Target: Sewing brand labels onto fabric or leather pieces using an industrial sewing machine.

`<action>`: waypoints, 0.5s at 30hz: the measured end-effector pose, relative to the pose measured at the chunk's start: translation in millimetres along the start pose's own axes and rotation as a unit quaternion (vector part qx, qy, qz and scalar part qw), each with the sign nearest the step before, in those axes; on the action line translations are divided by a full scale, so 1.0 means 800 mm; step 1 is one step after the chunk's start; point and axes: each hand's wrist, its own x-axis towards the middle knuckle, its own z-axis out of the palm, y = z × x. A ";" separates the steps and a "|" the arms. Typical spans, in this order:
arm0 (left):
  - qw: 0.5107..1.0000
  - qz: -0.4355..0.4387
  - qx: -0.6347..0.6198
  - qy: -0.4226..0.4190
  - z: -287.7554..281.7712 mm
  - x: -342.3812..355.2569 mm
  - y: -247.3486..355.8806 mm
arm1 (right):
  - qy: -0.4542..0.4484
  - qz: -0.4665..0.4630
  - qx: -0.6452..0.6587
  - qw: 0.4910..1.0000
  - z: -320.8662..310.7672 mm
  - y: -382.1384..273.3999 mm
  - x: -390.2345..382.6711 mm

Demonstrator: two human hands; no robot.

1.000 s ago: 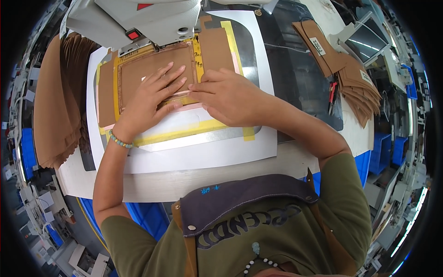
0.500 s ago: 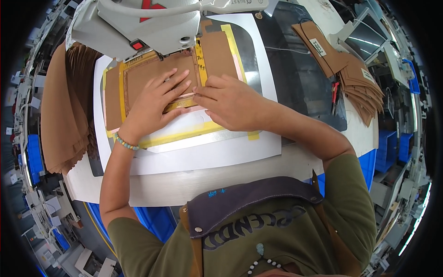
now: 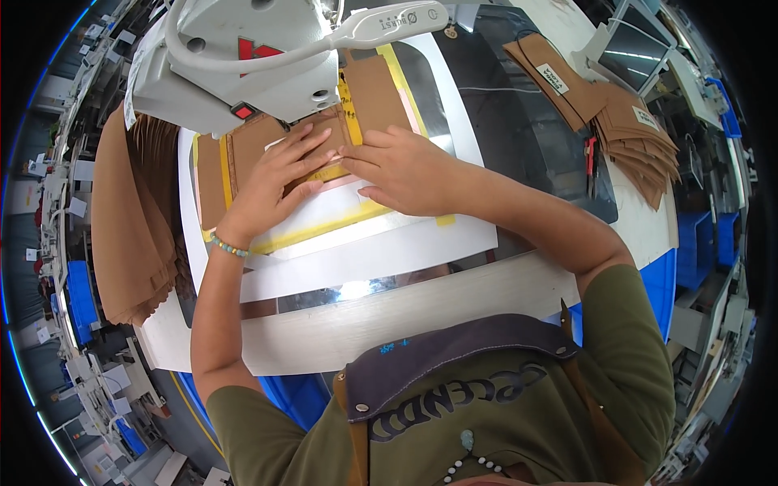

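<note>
A flat template (image 3: 324,232) edged with yellow tape lies on a white sheet (image 3: 405,251), its far part under a pale grey sewing machine head (image 3: 235,69). Brown fabric (image 3: 381,89) is set in it. With fingers spread, my left hand (image 3: 279,178) lies on the brown piece in the template's middle, just in front of the machine. My right hand (image 3: 405,170) rests at the near right corner of that piece, fingers stretched toward my left fingertips and thumb apart. Both hands press down on the work. The machine's needle area is mostly hidden behind its head.
A thick stack of brown fabric pieces (image 3: 134,227) hangs over the table's left side. More brown pieces (image 3: 636,142) are piled at right, beside red-handled snips (image 3: 590,154) and a screen (image 3: 636,61). Blue bins (image 3: 660,292) stand below the table edge.
The template and white sheet have slid away from me toward the machine, with both hands on them. A shiny dark strip now shows along the sheet's near edge. My view has shifted slightly.
</note>
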 end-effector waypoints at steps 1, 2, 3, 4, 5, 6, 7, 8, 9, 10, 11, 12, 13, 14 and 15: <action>1.000 0.005 0.009 0.010 0.001 0.002 -0.004 | -0.005 0.006 -0.008 1.000 0.001 0.001 0.000; 1.000 0.006 0.009 0.008 0.001 0.004 -0.008 | -0.009 0.012 -0.016 1.000 0.003 0.002 0.001; 1.000 0.004 0.008 0.014 0.001 0.006 -0.012 | -0.009 0.013 -0.016 1.000 0.004 0.005 0.000; 1.000 0.003 0.007 0.020 0.000 0.009 -0.015 | -0.015 0.019 -0.014 1.000 0.004 0.007 0.001; 1.000 0.004 0.007 0.018 0.000 0.012 -0.017 | -0.021 0.025 -0.012 0.999 0.005 0.009 0.001; 0.999 -0.007 -0.015 0.028 0.001 0.014 -0.019 | -0.020 0.027 -0.013 0.999 0.004 0.010 0.000; 0.998 -0.018 -0.036 0.038 0.000 0.017 -0.021 | -0.028 0.046 0.014 0.998 0.001 0.012 0.000; 0.999 -0.018 -0.035 0.037 -0.001 0.020 -0.023 | -0.037 0.065 0.041 0.996 0.000 0.013 0.000; 0.998 -0.029 -0.041 0.034 -0.001 0.023 -0.025 | -0.035 0.067 0.042 0.996 0.001 0.015 -0.003; 0.998 -0.041 -0.046 0.032 -0.002 0.027 -0.027 | -0.027 0.065 0.036 0.997 0.002 0.016 -0.006; 0.998 -0.040 -0.044 0.031 -0.001 0.030 -0.032 | -0.018 0.063 0.030 0.997 0.003 0.017 -0.007; 0.996 -0.021 -0.068 0.049 0.001 0.033 -0.040 | -0.016 0.064 0.030 0.997 0.003 0.018 -0.009; 0.993 -0.001 -0.092 0.067 0.002 0.037 -0.045 | -0.022 0.070 0.036 0.997 0.002 0.017 -0.010; 0.994 0.000 -0.092 0.066 0.001 0.038 -0.051 | -0.028 0.075 0.042 0.996 0.001 0.017 -0.011; 0.997 -0.016 -0.058 0.044 -0.002 0.039 -0.057 | -0.027 0.077 0.042 0.996 0.000 0.018 -0.012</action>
